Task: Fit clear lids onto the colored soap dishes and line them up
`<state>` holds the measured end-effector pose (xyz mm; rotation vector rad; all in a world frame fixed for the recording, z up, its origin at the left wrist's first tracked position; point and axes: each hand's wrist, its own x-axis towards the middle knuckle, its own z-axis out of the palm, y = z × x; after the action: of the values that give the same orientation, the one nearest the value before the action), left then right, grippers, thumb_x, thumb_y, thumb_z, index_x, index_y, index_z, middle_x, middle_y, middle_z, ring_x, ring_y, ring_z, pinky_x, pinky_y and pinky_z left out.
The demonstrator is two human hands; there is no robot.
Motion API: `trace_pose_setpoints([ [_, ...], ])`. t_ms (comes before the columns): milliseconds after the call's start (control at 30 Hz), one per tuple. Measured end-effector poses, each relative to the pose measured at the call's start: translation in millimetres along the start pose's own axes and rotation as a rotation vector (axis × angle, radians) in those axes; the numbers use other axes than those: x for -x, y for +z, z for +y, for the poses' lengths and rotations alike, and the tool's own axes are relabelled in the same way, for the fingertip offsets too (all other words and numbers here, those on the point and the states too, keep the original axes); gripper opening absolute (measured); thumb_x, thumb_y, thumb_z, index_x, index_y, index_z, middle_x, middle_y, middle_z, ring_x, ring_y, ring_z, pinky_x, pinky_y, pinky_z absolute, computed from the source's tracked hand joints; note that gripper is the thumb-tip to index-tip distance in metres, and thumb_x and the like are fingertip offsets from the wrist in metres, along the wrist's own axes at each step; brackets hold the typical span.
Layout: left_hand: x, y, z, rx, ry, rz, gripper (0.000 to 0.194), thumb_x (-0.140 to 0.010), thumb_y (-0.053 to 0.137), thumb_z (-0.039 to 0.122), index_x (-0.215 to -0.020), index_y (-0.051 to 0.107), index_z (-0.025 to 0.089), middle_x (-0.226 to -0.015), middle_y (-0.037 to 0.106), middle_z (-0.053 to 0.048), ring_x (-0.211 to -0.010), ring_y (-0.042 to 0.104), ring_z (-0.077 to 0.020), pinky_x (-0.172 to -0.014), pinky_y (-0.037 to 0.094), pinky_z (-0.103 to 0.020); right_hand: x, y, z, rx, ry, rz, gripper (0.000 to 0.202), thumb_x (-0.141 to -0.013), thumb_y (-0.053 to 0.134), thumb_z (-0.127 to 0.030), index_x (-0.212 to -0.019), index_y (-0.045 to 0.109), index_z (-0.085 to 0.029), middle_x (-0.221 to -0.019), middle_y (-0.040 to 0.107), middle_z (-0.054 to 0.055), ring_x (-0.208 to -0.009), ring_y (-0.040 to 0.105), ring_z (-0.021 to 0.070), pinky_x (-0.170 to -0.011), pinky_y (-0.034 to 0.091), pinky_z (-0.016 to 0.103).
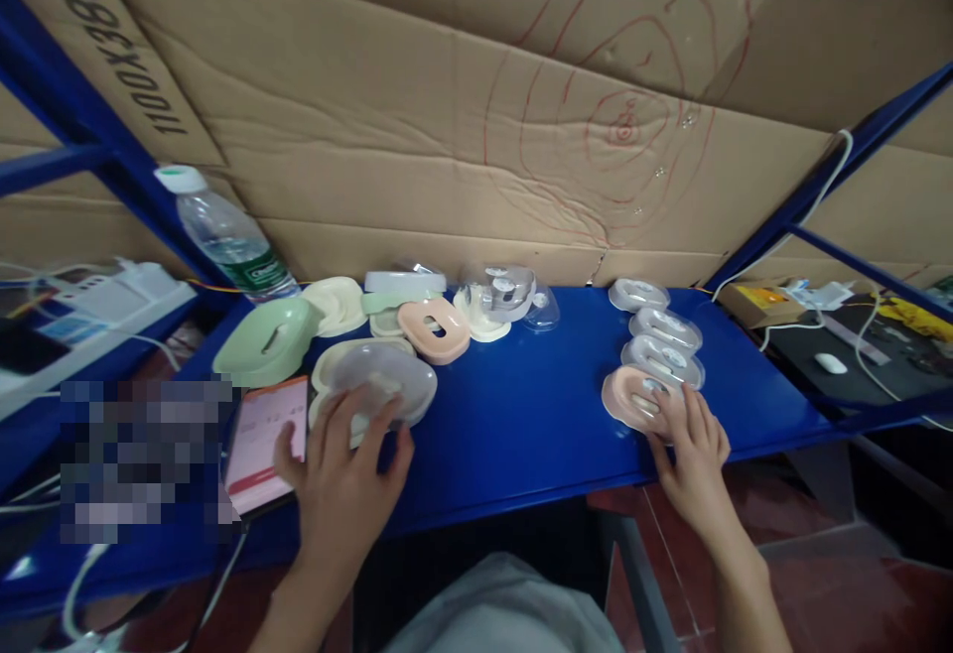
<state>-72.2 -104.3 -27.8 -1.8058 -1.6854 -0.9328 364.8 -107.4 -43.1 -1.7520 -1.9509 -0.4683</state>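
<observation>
From my end of the link, I have the left hand [349, 455] over the grey translucent cover [417, 385] at the near left, its fingers spread and the tips on or just above it. The cover sits over a cream piece [322, 372]. The right hand [692, 455] is at the near right edge of the pink dish [621, 390], thumb apart from the bent fingers; I cannot tell whether they pinch it or only rest there.

What worries me: the pink dish lies against a row of clear pieces [665, 330], so a push to the far side could shunt that row, while a pull nearer might bring it to the edge of the blue table [513, 415]. On the left, pressure on one side could tip the cover, and the thumb, close over the phone [272, 425], could nudge it.

By count, the right row has three clear pieces plus one pink dish. Left of it I see one peach piece [449, 332], one green dish [249, 345], one phone, one bottle [249, 261] at the far left, and at least three cream pieces; the overlapping clear ones at far centre look like two, though I can't be sure
</observation>
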Motion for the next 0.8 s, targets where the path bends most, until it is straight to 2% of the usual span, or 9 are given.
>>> trace_pose_setpoints([
  [100,2,1.0,-6,-0.022,-0.031,-0.070,0.041,-0.091,0.074,0.027,-0.131,0.066,0.021,-0.147,0.062,-0.021,-0.138,0.057,-0.0438,-0.119,0.025,-0.070,-6,-2,-32,-0.081,-0.064,-0.027,0.058,-0.107,0.046,-0.026,-0.164,0.034,-0.033,-0.173,0.030,0.013,-0.159,0.028,0.0375,-0.120,0.030,0.066],
  [200,4,1.0,-2,0.035,0.054,-0.119,0.038,-0.092,0.072,0.023,-0.130,0.067,0.023,-0.138,0.070,-0.015,-0.137,0.058,-0.0424,-0.118,0.029,-0.068,-16,-1,-81,-0.251,-0.196,-0.143,0.058,-0.107,0.048,-0.027,-0.163,0.036,-0.034,-0.174,0.028,0.009,-0.160,0.027,0.0351,-0.124,0.031,0.064],
  [300,7,-1.7,18,0.125,0.168,-0.186,0.028,-0.095,0.067,0.019,-0.122,0.071,0.026,-0.131,0.075,-0.009,-0.129,0.062,-0.0384,-0.115,0.033,-0.063,-29,0,-132,-0.371,-0.333,-0.260,0.058,-0.107,0.051,-0.032,-0.163,0.037,-0.034,-0.174,0.029,0.008,-0.160,0.029,0.0339,-0.124,0.034,0.063],
  [400,9,-5.7,42,0.212,0.260,-0.252,0.027,-0.101,0.059,0.019,-0.123,0.071,0.028,-0.131,0.075,-0.005,-0.125,0.065,-0.0322,-0.116,0.032,-0.057,-38,3,-167,-0.446,-0.452,-0.336,0.061,-0.105,0.058,-0.042,-0.162,0.039,-0.030,-0.173,0.032,0.010,-0.159,0.030,0.0337,-0.124,0.037,0.062],
  [500,9,-9.0,47,0.237,0.292,-0.255,0.031,-0.103,0.056,0.020,-0.131,0.068,0.028,-0.138,0.072,-0.008,-0.126,0.066,-0.0281,-0.116,0.033,-0.053,-40,9,-176,-0.505,-0.487,-0.354,0.053,-0.106,0.057,-0.040,-0.157,0.048,-0.029,-0.167,0.043,0.010,-0.156,0.037,0.0312,-0.123,0.039,0.060],
  [567,9,-10.0,36,0.194,0.241,-0.224,0.034,-0.103,0.058,0.021,-0.135,0.066,0.026,-0.143,0.068,-0.012,-0.127,0.066,-0.0300,-0.115,0.035,-0.055,-39,13,-171,-0.538,-0.456,-0.347,0.045,-0.108,0.053,-0.032,-0.153,0.053,-0.028,-0.161,0.052,0.009,-0.153,0.043,0.0292,-0.122,0.040,0.059],
  [667,14,-8.7,9,0.119,0.161,-0.202,0.036,-0.100,0.063,0.020,-0.135,0.065,0.024,-0.146,0.065,-0.016,-0.131,0.063,-0.0378,-0.112,0.039,-0.063,-34,19,-158,-0.597,-0.379,-0.311,0.043,-0.109,0.049,-0.024,-0.152,0.054,-0.028,-0.152,0.061,0.007,-0.149,0.048,0.0276,-0.124,0.038,0.061],
  [733,20,-7.0,-4,0.162,0.177,-0.238,0.033,-0.100,0.062,0.020,-0.132,0.066,0.025,-0.142,0.068,-0.014,-0.128,0.066,-0.0360,-0.111,0.043,-0.062,-32,20,-153,-0.644,-0.324,-0.263,0.044,-0.109,0.048,-0.022,-0.152,0.054,-0.028,-0.149,0.064,0.007,-0.148,0.049,0.0273,-0.125,0.036,0.062],
  [800,26,-6.0,-6,0.273,0.200,-0.290,0.034,-0.102,0.058,0.019,-0.135,0.063,0.026,-0.141,0.068,-0.012,-0.126,0.068,-0.0308,-0.110,0.050,-0.055,-31,19,-151,-0.680,-0.297,-0.231,0.044,-0.109,0.047,-0.021,-0.152,0.054,-0.027,-0.149,0.064,0.007,-0.149,0.048,0.0270,-0.127,0.035,0.063],
])
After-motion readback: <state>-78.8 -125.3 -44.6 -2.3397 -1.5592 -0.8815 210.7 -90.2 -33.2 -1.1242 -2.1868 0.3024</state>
